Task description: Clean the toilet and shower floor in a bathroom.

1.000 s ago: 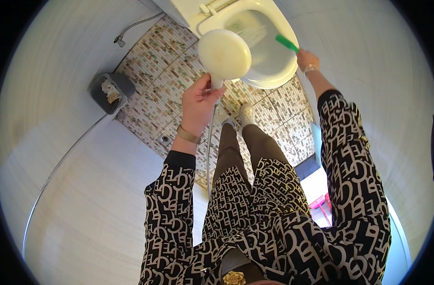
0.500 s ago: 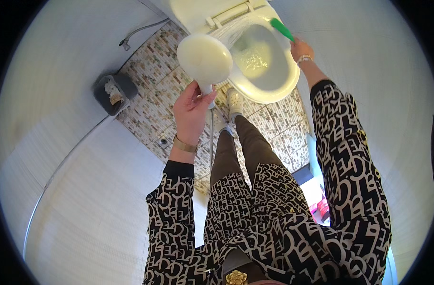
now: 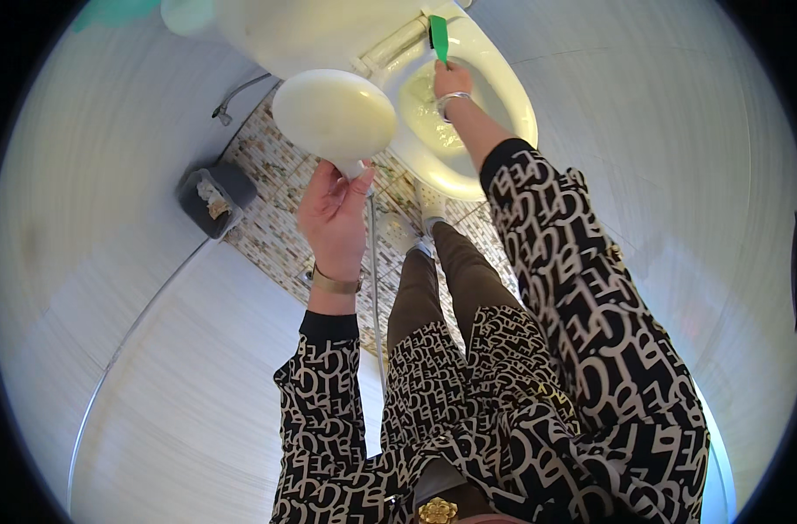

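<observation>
My left hand (image 3: 336, 214) is closed around the handle of a white round shower head (image 3: 333, 113), whose broad back faces up. The shower head is held beside the near left side of a white toilet (image 3: 519, 105). Over the bowl, my right hand (image 3: 452, 80) grips a green brush (image 3: 439, 39) by its handle. The brush end is at the rear of the bowl, by the seat hinges; whether its bristles touch the rim I cannot tell. Rippling water (image 3: 420, 100) shows in the bowl, partly covered by my right hand and forearm.
A hose (image 3: 374, 271) runs down from the shower head past my legs. On the left, a dark bin (image 3: 202, 210) with crumpled paper stands on the tiled floor (image 3: 267, 227) against the wall. A short pipe (image 3: 241, 90) juts from the wall left of the toilet.
My right hand has carried the brush left, from the right rim to the rear of the bowl. My left hand and the shower head have shifted slightly left in view; the view itself has moved too.
</observation>
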Motion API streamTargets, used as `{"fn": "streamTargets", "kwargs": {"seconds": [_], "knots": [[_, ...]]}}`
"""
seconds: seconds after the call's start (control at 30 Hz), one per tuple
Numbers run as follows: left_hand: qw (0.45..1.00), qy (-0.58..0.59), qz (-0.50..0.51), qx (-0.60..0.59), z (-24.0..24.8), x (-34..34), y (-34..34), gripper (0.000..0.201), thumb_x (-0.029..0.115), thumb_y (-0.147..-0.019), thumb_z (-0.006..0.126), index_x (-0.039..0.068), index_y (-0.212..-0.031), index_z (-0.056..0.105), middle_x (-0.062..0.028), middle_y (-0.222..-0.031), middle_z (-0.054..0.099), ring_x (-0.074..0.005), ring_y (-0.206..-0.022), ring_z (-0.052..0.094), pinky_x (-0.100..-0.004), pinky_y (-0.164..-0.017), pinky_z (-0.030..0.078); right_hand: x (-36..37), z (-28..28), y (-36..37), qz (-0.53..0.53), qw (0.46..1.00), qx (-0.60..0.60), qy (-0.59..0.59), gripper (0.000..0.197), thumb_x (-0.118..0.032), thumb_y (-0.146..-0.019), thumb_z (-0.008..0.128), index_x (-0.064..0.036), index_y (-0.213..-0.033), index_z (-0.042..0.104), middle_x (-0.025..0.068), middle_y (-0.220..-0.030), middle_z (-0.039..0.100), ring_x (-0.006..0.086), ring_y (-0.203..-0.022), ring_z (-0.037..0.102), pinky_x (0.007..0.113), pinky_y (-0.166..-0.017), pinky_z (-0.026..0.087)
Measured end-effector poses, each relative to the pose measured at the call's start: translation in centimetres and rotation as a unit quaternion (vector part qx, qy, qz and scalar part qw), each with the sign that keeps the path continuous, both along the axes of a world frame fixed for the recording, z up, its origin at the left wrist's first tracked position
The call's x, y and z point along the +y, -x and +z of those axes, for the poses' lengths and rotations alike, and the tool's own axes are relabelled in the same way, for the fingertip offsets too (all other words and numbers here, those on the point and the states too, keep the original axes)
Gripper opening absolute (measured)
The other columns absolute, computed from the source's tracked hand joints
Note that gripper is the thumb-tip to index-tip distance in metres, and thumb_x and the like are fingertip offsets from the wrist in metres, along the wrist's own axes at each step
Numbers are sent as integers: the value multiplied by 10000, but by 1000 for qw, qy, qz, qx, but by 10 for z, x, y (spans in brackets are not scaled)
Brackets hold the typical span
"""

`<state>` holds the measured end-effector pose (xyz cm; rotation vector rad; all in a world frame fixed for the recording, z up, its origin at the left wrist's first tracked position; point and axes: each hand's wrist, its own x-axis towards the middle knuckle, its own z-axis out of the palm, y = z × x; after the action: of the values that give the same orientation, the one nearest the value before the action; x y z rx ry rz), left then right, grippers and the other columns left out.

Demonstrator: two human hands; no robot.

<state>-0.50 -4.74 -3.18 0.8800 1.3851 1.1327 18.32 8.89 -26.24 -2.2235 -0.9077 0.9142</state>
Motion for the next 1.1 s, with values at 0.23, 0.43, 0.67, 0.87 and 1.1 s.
{"fn": "streamTargets", "kwargs": {"seconds": [0.23, 0.43, 0.67, 0.87, 1.1], "knots": [[999, -37, 12, 3, 21, 20, -14, 295, -29, -843, 593, -33, -1134, 546, -85, -1030, 630, -142, -967, 586, -276, -859, 460, 72, 55, 3, -253, 768, 588, -19, 164, -152, -833, 465, -3, -853, 531, 66, -550, 436, 189, -394, 404, 336, -397, 391], [995, -97, 14, 32, 66, 23, -2, 294, -62, -843, 568, -36, -1134, 543, -130, -1059, 623, -186, -974, 596, -307, -845, 487, 79, 187, 98, -185, 712, 648, -197, 183, -224, -918, 480, -54, -851, 461, 73, -617, 469, 206, -476, 450, 359, -506, 446], [982, -179, -15, 51, 92, 41, -4, 282, -88, -823, 582, -37, -1098, 546, -170, -1091, 603, -224, -988, 601, -327, -868, 485, 107, 150, 76, -308, 652, 670, -175, 147, -178, -922, 411, -64, -829, 408, 48, -547, 436, 160, -432, 464, 351, -396, 428], [981, -180, 13, 67, 103, 39, 5, 287, -87, -826, 579, -39, -1107, 541, -166, -1096, 599, -230, -988, 599, -334, -874, 484, 62, 204, 143, 44, 796, 513, -319, 232, -278, -951, 432, -65, -863, 401, 69, -572, 479, 169, -441, 480, 313, -444, 422], [984, -152, 28, 88, 89, 32, 3, 307, -78, -834, 573, -46, -1137, 528, -151, -1073, 601, -221, -990, 587, -332, -881, 471, 69, 106, 74, 150, 932, 241, -226, 223, -299, -937, 478, -78, -911, 467, 30, -631, 502, 114, -505, 497, 272, -463, 416]]}}
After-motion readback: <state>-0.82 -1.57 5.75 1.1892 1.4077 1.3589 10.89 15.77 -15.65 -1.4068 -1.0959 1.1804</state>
